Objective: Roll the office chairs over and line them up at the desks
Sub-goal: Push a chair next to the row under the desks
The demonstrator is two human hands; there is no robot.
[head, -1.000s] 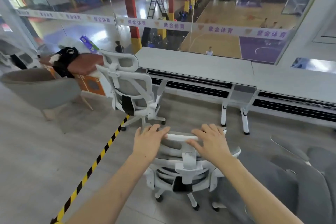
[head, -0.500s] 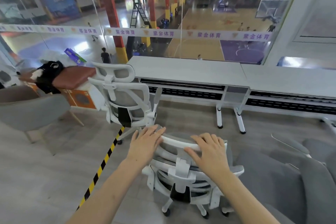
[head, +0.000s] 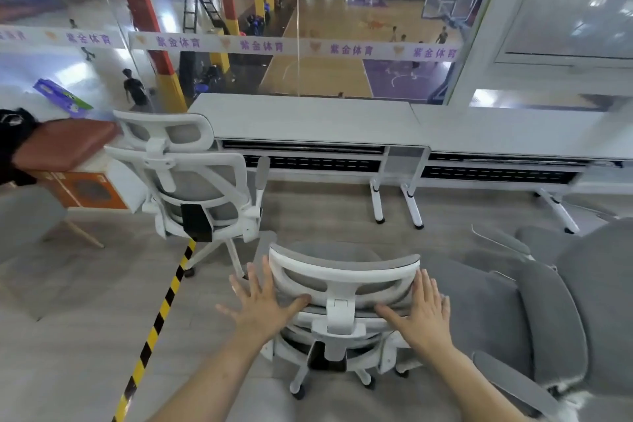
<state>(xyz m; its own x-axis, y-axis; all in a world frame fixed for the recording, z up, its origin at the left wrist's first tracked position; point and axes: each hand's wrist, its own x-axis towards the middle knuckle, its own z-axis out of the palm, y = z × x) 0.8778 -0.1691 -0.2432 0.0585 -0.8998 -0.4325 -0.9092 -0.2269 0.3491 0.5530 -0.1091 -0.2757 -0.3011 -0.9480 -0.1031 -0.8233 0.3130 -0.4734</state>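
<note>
A white-framed office chair (head: 344,279) with grey mesh stands right in front of me, its back toward me, facing the long grey desk (head: 308,120). My left hand (head: 265,301) is spread with straight fingers at the left end of its headrest, thumb on the frame. My right hand (head: 423,308) lies flat at the headrest's right end, fingers straight. A second white chair (head: 191,178) stands to the left, close to the desk's left end. A second desk (head: 520,137) joins the first on the right.
Grey upholstered chairs (head: 561,301) crowd the right side. Yellow-black tape (head: 161,315) runs across the floor on the left. A brown padded bench (head: 65,144) with an orange box below it stands far left. Behind the desks a glass wall overlooks a sports hall.
The chair has rolled forward toward the desk. Both hands have come off the top of the headrest and now lie spread at its two ends.
</note>
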